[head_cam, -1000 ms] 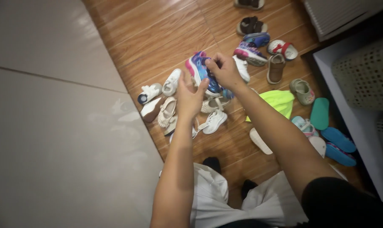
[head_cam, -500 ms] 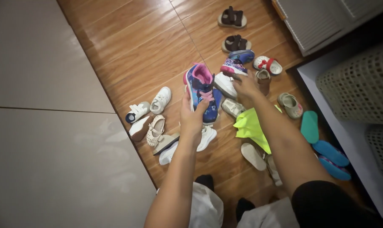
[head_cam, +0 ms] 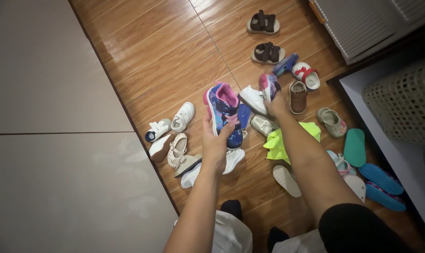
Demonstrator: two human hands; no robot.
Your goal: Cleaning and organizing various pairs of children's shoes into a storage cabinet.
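Head cam looking down: left hand (head_cam: 216, 140) is gripping a blue-and-pink kid's sneaker (head_cam: 223, 108), held up over the wooden floor (head_cam: 165, 61). Right hand (head_cam: 276, 106) is closed around a matching sneaker (head_cam: 269, 86) among the pile, next to a brown boot (head_cam: 298, 97) and a white sneaker (head_cam: 253, 99). A neon yellow cloth (head_cam: 279, 145) lies under the right forearm.

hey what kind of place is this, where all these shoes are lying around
Probably a home entryway or hallway. Many small children's shoes lie scattered on a wooden floor beside pale tiles, and a woven basket stands at the right. The left hand holds a blue and pink sneaker.
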